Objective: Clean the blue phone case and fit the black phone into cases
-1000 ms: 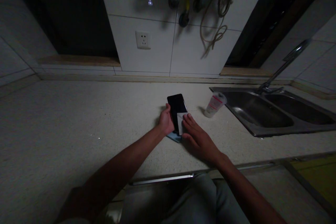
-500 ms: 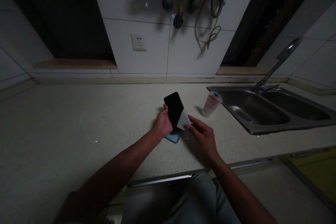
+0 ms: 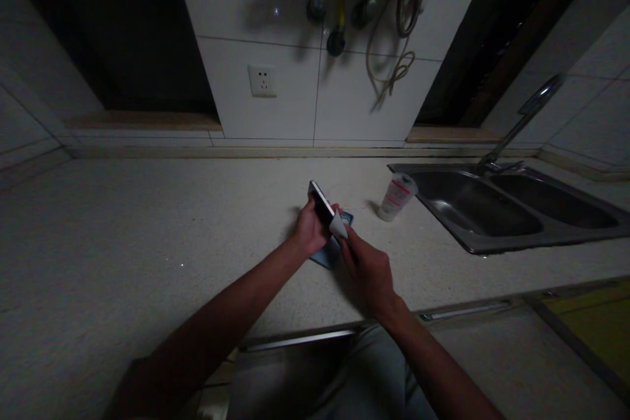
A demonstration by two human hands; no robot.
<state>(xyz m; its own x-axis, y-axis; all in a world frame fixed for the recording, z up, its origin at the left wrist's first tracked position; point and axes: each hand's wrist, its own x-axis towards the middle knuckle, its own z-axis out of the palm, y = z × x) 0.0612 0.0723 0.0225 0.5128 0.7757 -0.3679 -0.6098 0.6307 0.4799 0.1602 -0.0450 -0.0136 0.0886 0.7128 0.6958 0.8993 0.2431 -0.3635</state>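
Observation:
My left hand (image 3: 309, 231) grips a black phone (image 3: 321, 201) tilted up on its long edge above the speckled countertop (image 3: 147, 223). My right hand (image 3: 367, 270) pinches a small white wipe (image 3: 338, 226) against the phone's lower end. Under the phone lies a flat blue case or pad (image 3: 333, 247), partly hidden by both hands.
A small white cup with red print (image 3: 395, 196) lies tipped beside a steel double sink (image 3: 497, 207) with a tap (image 3: 522, 119) at the right. A wall socket (image 3: 262, 80) and hanging hoses (image 3: 388, 13) are on the tiled wall behind.
The phone went from lying flat with the wipe on its screen to being lifted and turned onto its edge. My right hand closed on the wipe and moved to the phone's lower end.

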